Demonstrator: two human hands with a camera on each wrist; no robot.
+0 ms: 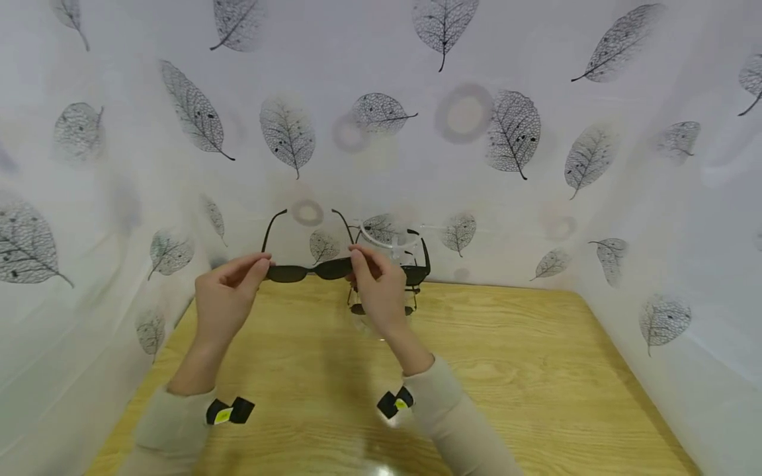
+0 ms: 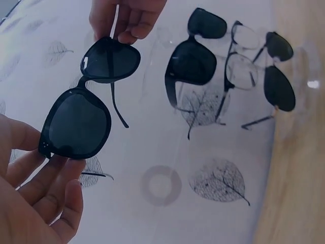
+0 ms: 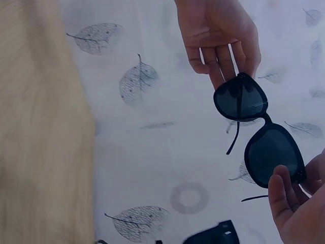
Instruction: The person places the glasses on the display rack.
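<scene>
Black sunglasses (image 1: 288, 274) with dark lenses are held up in front of me, their temples unfolded and pointing away. My left hand (image 1: 229, 297) pinches the left end of the frame between thumb and fingers. At the opposite end, my right hand (image 1: 378, 287) grips the frame by its corner, its fingertips overlapping the lens edge in the right wrist view. Both dark lenses (image 2: 78, 124) show fully in the left wrist view. Behind my right hand, partly hidden by it, stands a clear display stand (image 1: 394, 246) carrying other eyewear.
On the stand hang thick black sunglasses (image 2: 192, 62), clear-lens glasses (image 2: 241, 71) and another dark-lensed pair (image 2: 279, 89). A wood-grain table (image 1: 512, 370) lies below. White sheeting (image 1: 381, 178) printed with grey leaves encloses the back and both sides.
</scene>
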